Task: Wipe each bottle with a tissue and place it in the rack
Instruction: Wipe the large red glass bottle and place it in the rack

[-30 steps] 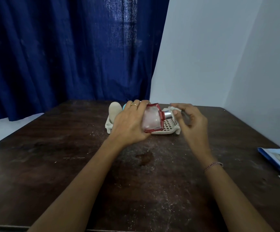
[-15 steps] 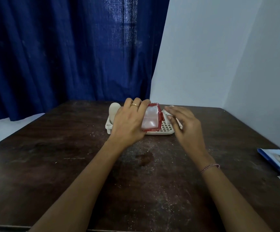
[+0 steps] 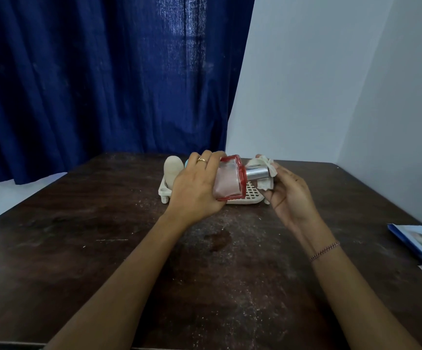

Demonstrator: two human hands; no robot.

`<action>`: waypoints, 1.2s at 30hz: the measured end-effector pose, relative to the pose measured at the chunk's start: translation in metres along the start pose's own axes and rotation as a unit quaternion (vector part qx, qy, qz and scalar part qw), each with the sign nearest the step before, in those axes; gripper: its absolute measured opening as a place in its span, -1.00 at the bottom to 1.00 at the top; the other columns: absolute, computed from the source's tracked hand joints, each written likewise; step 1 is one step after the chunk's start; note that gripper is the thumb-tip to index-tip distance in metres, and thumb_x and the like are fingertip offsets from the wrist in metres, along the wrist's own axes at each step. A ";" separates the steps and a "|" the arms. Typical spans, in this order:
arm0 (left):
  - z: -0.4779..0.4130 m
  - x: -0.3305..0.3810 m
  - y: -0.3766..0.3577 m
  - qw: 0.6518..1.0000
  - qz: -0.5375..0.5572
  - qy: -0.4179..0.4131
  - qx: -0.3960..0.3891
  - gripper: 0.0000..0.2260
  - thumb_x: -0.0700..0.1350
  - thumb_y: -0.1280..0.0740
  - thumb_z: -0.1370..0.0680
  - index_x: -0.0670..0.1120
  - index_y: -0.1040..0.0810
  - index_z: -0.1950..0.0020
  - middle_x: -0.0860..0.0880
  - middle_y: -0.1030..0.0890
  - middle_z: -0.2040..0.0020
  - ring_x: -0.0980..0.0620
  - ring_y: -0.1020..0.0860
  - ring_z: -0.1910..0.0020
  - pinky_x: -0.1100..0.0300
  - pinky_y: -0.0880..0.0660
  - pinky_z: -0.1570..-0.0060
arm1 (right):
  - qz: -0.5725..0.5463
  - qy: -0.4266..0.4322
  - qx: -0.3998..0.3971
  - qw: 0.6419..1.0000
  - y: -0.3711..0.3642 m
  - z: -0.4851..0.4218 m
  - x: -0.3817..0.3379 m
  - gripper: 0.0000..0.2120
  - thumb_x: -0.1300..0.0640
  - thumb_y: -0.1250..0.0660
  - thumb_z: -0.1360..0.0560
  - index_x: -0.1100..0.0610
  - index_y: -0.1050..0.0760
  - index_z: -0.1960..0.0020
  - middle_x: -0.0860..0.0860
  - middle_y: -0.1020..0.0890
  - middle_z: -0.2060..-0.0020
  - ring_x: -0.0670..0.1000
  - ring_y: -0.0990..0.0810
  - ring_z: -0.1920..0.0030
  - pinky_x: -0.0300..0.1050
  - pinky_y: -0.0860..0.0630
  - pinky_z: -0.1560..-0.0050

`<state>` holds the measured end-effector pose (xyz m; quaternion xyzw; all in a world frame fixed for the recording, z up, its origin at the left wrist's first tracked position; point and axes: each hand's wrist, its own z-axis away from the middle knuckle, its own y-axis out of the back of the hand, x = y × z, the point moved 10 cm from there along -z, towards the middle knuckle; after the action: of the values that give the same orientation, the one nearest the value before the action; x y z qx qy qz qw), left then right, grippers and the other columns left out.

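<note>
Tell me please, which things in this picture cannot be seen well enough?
1. Head view: the light blue item in the rack is only a sliver behind the left hand; unidentifiable.
2. Head view: the base of the bottle is covered by the left hand.
3. Head view: the tissue in the right hand hides the end of the cap.
4. Head view: the blue packet is cut off by the right edge.

We're scanning for lettering and nothing comes up readable. The bottle (image 3: 227,184) turns a red-edged, pinkish face to us, with no label we can make out. The blue packet (image 3: 417,242) at the right edge of the worktop (image 3: 103,248) carries a printed picture, but any wording is too blurred.
</note>
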<state>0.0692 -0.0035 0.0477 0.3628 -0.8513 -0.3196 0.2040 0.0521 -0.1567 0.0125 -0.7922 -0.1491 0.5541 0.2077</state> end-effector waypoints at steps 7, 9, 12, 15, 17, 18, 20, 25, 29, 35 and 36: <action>0.002 -0.002 -0.012 0.992 0.112 0.043 -0.037 -0.30 0.06 -0.50 -0.29 -0.03 -0.25 -0.32 0.03 -0.45 -0.18 0.06 -0.39 -0.16 0.21 -0.38 0.02 | -0.089 -0.012 -0.059 0.994 -0.015 -0.001 0.008 -0.72 0.22 -0.18 -0.50 0.19 -0.57 -0.14 0.12 -0.61 -0.11 0.00 -0.58 -0.11 -0.12 -0.49 -0.17; 0.003 -0.003 -0.019 0.987 0.144 0.055 -0.051 -0.29 0.04 -0.52 -0.29 -0.01 -0.22 -0.31 0.03 -0.46 -0.20 0.07 -0.42 -0.16 0.17 -0.44 -0.03 | -0.121 -0.019 -0.070 0.990 -0.018 0.000 0.008 -0.71 0.26 -0.12 -0.55 0.20 -0.60 -0.10 0.14 -0.61 -0.11 0.02 -0.58 -0.13 -0.08 -0.47 -0.22; 0.006 -0.004 -0.027 0.974 0.197 0.079 -0.073 -0.29 -0.01 -0.52 -0.30 0.02 -0.18 -0.30 0.03 -0.45 -0.20 0.08 -0.46 -0.15 0.12 -0.51 -0.09 | -0.127 -0.016 -0.071 0.989 -0.017 0.000 0.009 -0.73 0.29 -0.17 -0.50 0.21 -0.61 -0.08 0.13 -0.62 -0.08 0.01 -0.58 -0.12 -0.09 -0.50 -0.19; 0.009 0.000 -0.035 0.961 0.248 0.090 -0.087 -0.32 -0.06 -0.52 -0.31 0.05 -0.16 -0.27 0.04 -0.46 -0.18 0.11 -0.50 -0.10 0.15 -0.53 -0.09 | -0.107 0.000 -0.029 0.994 -0.011 0.001 0.012 -0.71 0.34 -0.26 -0.37 0.27 -0.57 -0.06 0.09 -0.66 0.04 -0.05 -0.63 0.02 -0.23 -0.58 0.04; 0.010 0.002 -0.042 0.955 0.265 0.092 -0.101 -0.33 -0.06 -0.51 -0.33 0.08 -0.15 -0.26 0.01 -0.46 -0.22 0.08 -0.51 -0.11 0.12 -0.54 -0.11 | -0.075 0.025 0.007 0.997 -0.005 0.001 0.010 -0.70 0.33 -0.29 -0.32 0.29 -0.53 -0.04 0.03 -0.68 0.16 -0.09 -0.65 0.13 -0.28 -0.58 0.14; 0.011 0.002 -0.044 0.953 0.268 0.093 -0.106 -0.33 -0.06 -0.50 -0.33 0.09 -0.14 -0.25 0.00 -0.46 -0.23 0.06 -0.52 -0.12 0.09 -0.55 -0.11 | -0.051 0.040 0.016 0.998 -0.004 0.002 0.008 -0.70 0.32 -0.31 -0.31 0.28 -0.53 -0.04 0.01 -0.68 0.19 -0.10 -0.64 0.16 -0.28 -0.58 0.16; 0.011 0.000 -0.047 0.952 0.268 0.098 -0.110 -0.32 -0.06 -0.50 -0.34 0.10 -0.13 -0.26 -0.03 -0.45 -0.25 0.02 -0.51 -0.16 0.07 -0.55 -0.12 | 0.008 0.073 0.026 0.997 -0.004 0.005 0.002 -0.74 0.31 -0.33 -0.35 0.23 -0.54 -0.04 -0.03 -0.69 0.21 -0.11 -0.64 0.18 -0.27 -0.58 0.18; 0.010 -0.004 -0.047 0.951 0.270 0.109 -0.104 -0.31 -0.06 -0.51 -0.34 0.09 -0.12 -0.29 -0.02 -0.44 -0.28 0.02 -0.50 -0.20 0.11 -0.53 -0.14 | 0.145 0.196 0.090 0.966 0.002 0.016 -0.025 -0.81 0.32 -0.40 -0.40 0.13 -0.56 0.02 -0.02 -0.69 0.21 -0.07 -0.66 0.15 -0.22 -0.57 0.16; 0.012 -0.007 -0.046 0.957 0.244 0.114 -0.107 -0.30 -0.03 -0.52 -0.33 0.09 -0.13 -0.28 -0.01 -0.45 -0.27 0.03 -0.51 -0.19 0.06 -0.55 -0.14 | 0.294 0.288 0.083 0.908 -0.011 0.025 -0.040 -0.77 0.25 -0.36 -0.48 0.21 -0.56 -0.13 0.08 -0.63 -0.03 0.00 -0.60 -0.08 -0.11 -0.56 -0.05; 0.013 -0.006 -0.044 0.971 0.173 0.105 -0.129 -0.24 0.00 -0.52 -0.33 0.01 -0.13 -0.37 -0.03 -0.40 -0.33 0.01 -0.44 -0.26 0.07 -0.51 -0.17 | 0.426 0.325 0.055 0.843 -0.026 0.032 -0.043 -0.70 0.27 -0.33 -0.50 0.16 -0.53 -0.22 -0.01 -0.58 -0.15 -0.07 -0.56 -0.16 0.00 -0.55 -0.13; 0.013 -0.005 -0.045 0.970 0.175 0.106 -0.132 -0.24 0.00 -0.52 -0.34 0.01 -0.13 -0.37 -0.03 -0.40 -0.33 0.00 -0.44 -0.26 0.07 -0.51 -0.17 | 0.423 0.335 0.056 0.840 -0.025 0.033 -0.045 -0.72 0.30 -0.33 -0.48 0.18 -0.54 -0.19 0.01 -0.59 -0.13 -0.09 -0.56 -0.15 -0.01 -0.55 -0.13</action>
<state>0.0869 -0.0183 0.0062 0.2100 -0.8251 -0.3485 0.3919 0.0051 -0.1502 0.0520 -0.9027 0.3099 0.2964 0.0343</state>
